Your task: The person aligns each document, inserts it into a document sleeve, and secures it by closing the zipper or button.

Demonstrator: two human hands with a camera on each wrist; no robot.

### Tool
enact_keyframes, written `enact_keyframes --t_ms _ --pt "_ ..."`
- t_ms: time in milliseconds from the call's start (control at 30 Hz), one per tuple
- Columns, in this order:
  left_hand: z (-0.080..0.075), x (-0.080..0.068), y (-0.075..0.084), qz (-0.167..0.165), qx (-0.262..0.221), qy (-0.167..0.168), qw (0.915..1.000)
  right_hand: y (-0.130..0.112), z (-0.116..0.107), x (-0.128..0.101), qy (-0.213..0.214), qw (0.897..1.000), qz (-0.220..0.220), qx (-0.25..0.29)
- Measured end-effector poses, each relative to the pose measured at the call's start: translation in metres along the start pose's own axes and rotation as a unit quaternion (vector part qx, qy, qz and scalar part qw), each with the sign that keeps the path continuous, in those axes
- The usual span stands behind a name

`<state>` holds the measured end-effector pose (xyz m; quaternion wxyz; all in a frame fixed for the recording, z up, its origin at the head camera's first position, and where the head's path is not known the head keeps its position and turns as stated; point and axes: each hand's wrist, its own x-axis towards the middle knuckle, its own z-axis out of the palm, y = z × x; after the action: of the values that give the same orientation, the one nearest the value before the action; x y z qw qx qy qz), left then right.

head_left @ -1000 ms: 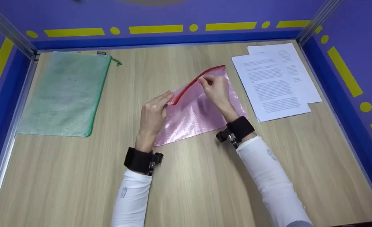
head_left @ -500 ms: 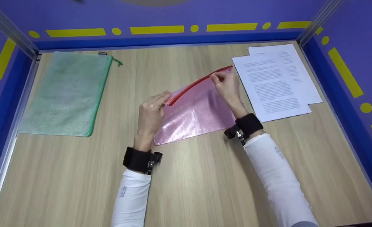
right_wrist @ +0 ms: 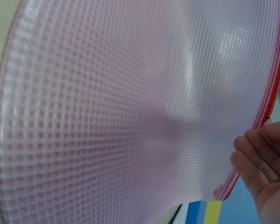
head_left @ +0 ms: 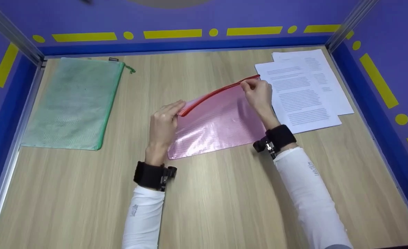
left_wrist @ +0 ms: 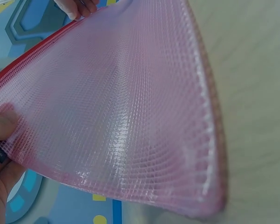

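Pink pouch [head_left: 214, 122]: centre of the frame, its red zip [head_left: 221, 90] slanting up to the right along the top edge.
Your left hand [head_left: 163, 126]: thumb and fingers pinch the pouch's upper left corner.
Your right hand [head_left: 260, 95]: fingertips together, clamped near the zip's right end.
Green pouch [head_left: 74, 103]: flat, upper left.
Printed sheets [head_left: 295, 93]: overlapping, upper right.

There are two pouches [head_left: 219, 119], two black wristbands [head_left: 148, 175] and at least two printed sheets [head_left: 295, 98].
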<state>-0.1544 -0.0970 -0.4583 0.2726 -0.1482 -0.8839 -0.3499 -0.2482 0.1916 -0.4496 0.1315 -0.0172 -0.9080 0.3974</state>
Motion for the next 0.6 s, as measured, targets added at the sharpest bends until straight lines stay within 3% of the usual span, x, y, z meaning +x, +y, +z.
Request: enact_keyframes --t_ms 600 --pt "-0.008 0.000 -0.011 -0.017 -0.009 0.021 0.9996 0.032 -0.014 0.003 -0.008 0.997 0.080 0.019"
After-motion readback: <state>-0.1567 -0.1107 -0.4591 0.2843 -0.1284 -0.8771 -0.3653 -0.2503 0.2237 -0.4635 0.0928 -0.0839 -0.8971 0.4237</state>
